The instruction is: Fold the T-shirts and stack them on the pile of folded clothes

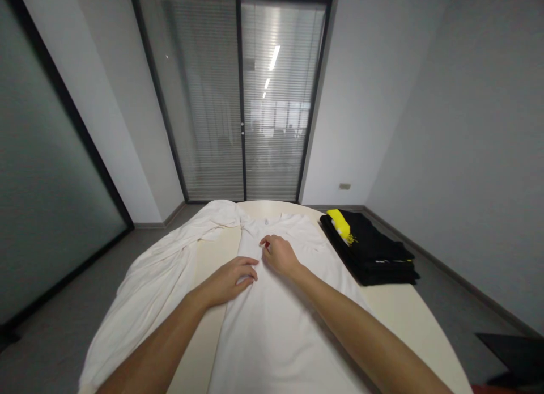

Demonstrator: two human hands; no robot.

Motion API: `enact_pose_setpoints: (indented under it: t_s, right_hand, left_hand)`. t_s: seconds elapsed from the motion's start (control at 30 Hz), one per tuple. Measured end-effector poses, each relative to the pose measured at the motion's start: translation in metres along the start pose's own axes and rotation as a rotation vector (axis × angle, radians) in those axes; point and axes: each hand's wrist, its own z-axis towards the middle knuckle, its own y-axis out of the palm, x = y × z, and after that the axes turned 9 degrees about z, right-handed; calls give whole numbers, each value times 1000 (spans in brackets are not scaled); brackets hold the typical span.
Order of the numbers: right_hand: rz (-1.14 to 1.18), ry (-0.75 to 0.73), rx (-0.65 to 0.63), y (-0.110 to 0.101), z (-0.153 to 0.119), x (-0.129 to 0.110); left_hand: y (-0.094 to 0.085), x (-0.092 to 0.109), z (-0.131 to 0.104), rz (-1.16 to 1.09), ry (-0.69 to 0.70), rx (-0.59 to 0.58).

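A white garment [272, 337], which looks like a shirt, lies spread on the table with its neckline at the far end. My left hand [233, 278] rests at its left edge, thumb and fingers apart, fingertips touching the cloth. Just beyond and to the right, my right hand [279, 253] is over the upper front of the garment with its fingers curled inward. Whether those fingertips pinch any cloth cannot be made out. My right forearm crosses over the garment's right side and hides part of it.
More white cloth [157, 269] lies bunched along the left side of the rounded cream table [408, 309]. At the far right is a stack of folded black clothes [378, 241], topped by a small yellow item [339, 223]. Behind stands a glass partition [242, 99] with blinds.
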Motion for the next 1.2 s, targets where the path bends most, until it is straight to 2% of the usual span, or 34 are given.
enact_pose_setpoints:
  t_s: [0.13, 0.27, 0.43, 0.63, 0.8, 0.9, 1.03, 1.2]
  right_hand:
    - [-92, -112, -83, -8, -36, -2]
    - [-201, -128, -65, -9, -52, 14]
    - [-267, 71, -63, -19, -37, 45]
    - [-269, 317, -121, -32, -14, 77]
    - [-285, 355, -111, -29, -4, 92]
    - [-293, 381, -108, -26, 6, 98]
    - [-308, 400, -112, -23, 17, 102]
    - [-325, 399, -134, -23, 17, 101]
  left_hand:
    - [8, -6, 2, -2, -30, 28]
    - [13, -10, 2, 39, -27, 36]
    - [8, -1, 3, 142, -31, 24]
    - [6, 6, 12, 223, -73, -24]
    - [13, -1, 24, 289, -132, -68]
    - [10, 1, 27, 333, -152, -30]
    - [3, 9, 23, 325, -168, 45]
    - [6, 12, 15, 311, -183, -2]
